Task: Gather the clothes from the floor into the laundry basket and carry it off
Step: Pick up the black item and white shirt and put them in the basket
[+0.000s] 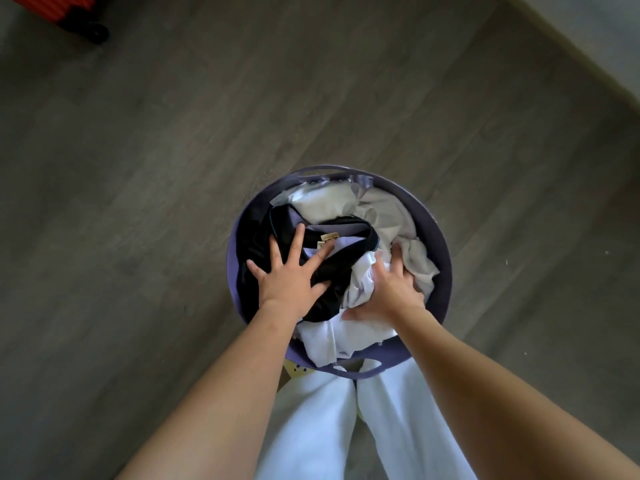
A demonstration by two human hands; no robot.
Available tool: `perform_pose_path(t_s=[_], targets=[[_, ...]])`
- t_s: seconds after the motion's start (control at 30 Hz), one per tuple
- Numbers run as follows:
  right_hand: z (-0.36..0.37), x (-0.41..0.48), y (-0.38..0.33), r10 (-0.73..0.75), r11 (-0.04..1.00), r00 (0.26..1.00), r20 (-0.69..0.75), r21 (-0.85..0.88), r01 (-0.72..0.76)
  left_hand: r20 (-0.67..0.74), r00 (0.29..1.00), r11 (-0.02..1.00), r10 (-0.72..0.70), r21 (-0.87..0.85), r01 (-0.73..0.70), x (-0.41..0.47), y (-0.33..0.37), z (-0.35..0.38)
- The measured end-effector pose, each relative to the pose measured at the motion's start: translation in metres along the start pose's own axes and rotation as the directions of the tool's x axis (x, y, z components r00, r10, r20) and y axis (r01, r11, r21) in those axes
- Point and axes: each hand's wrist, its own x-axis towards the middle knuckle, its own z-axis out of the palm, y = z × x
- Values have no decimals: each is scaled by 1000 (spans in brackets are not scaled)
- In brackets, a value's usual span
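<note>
A round purple laundry basket [441,237] stands on the floor right in front of my legs. It is full of clothes. A black garment [256,233] with a lilac lining and a small label lies on its left side. White and pale grey clothes [377,209] fill the back and right. My left hand [289,271] lies flat on the black garment, fingers spread. My right hand [394,285] presses into the white clothes [360,282], fingers partly sunk in the folds. A white piece hangs over the near rim.
Grey wood-look floor [173,150] surrounds the basket. A red and black wheeled case [69,15] sits at the top left corner. A pale wall base [588,36] runs across the top right. My white trousers [311,420] fill the bottom centre.
</note>
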Motion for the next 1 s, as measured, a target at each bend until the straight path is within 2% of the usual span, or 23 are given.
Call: perform_pose_path(t_s=[0.17,0.3,0.4,0.5,0.63,0.83,1.0], targets=[[-46,-53,6,15,995,1000,-7,100,-14,-22,998,998,-58,-38,57,-42,9,-46],[-85,-93,11,88,973,988,-124,222,-59,-79,995,997,-64,-58,59,-75,35,-102],[-118,-131,17,140,936,969,-201,347,-63,-122,993,998,2,-68,-10,-108,73,-152],[-153,-170,34,149,918,955,-256,394,-37,-147,985,992,91,-74,-103,-139,117,-194],[-189,-233,72,203,891,923,-327,452,-35,-163,960,973,229,28,-227,-183,177,-233],[-217,-350,145,365,791,868,-337,604,-98,-175,859,867,481,242,-436,-257,272,-284],[-207,-443,197,510,676,790,-341,726,-123,-132,702,685,700,404,-606,-322,348,-295]])
